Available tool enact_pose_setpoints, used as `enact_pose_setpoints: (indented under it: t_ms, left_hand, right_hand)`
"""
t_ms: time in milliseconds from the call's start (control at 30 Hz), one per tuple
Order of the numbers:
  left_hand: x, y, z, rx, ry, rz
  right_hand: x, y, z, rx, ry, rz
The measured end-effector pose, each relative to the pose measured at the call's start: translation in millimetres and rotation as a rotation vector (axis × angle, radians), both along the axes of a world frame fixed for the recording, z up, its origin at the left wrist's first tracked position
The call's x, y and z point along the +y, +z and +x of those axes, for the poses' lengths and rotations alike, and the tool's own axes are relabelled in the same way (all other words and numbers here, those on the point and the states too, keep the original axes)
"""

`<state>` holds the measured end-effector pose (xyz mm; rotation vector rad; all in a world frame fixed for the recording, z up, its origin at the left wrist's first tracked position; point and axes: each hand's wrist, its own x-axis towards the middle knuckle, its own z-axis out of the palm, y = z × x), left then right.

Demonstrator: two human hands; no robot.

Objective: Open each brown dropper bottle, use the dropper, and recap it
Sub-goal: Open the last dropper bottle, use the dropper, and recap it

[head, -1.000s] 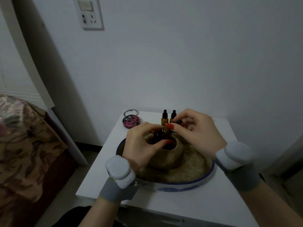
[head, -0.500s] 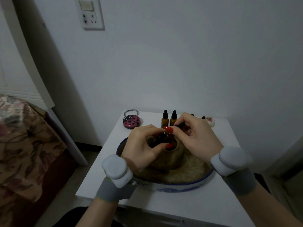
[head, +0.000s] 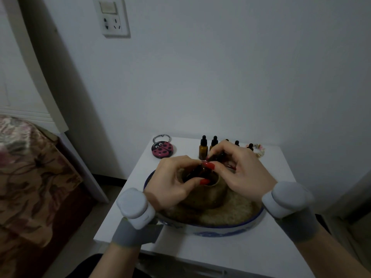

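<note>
A brown dropper bottle (head: 197, 171) sits tilted over the mouth of a round tan pot (head: 202, 194), mostly hidden by fingers and dim light. The left hand (head: 172, 182) has its grip curled round the bottle's body, thumb with a red nail along the near side. The right hand (head: 240, 171) meets it from the other side, thumb and forefinger pinching the black dropper cap (head: 216, 157) at the bottle's top; whether the cap is seated on the neck or already lifted cannot be told. Both wrists carry a grey band with a white rounded device.

The pot stands in the middle of a shallow dish (head: 220, 230) with a blue rim and blue pattern on its outer wall, filled around the pot with a pale grainy material. The dish rests on a white tabletop (head: 230, 257).

Behind the hands, near the wall, a row of upright capped dropper bottles (head: 203, 148) stands on the tabletop, several partly hidden by the right hand. To their left lies a round pink ladybird tin (head: 162, 150), with a beaded bracelet (head: 161, 136) just behind it. At the right end of the row lies a small pale scrunchie-like item (head: 259, 151).

A wall socket and switch plate (head: 114, 17) is mounted high on the white wall. A bed with a floral cover (head: 30, 177) stands at the left.
</note>
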<state>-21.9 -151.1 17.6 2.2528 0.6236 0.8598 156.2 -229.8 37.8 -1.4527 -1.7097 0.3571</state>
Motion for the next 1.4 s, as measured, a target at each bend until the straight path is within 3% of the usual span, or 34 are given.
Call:
enact_pose_setpoints:
  t_ms: [667, 833, 1000, 1400]
  left_hand:
    - [2, -7, 7, -0.038, 0.157, 0.117]
    - [2, -9, 9, -0.059, 0.154, 0.107]
    - [2, -10, 9, -0.049, 0.153, 0.106]
    - [1, -7, 8, -0.076, 0.149, 0.055]
  right_hand:
    - [-4, 9, 2, -0.175, -0.030, 0.048]
    - [-2, 7, -1, -0.108, -0.122, 0.029]
    - [-1, 4, 1, -0.180, -0.177, 0.029]
    - [-4, 12, 7, 0.010, -0.015, 0.022]
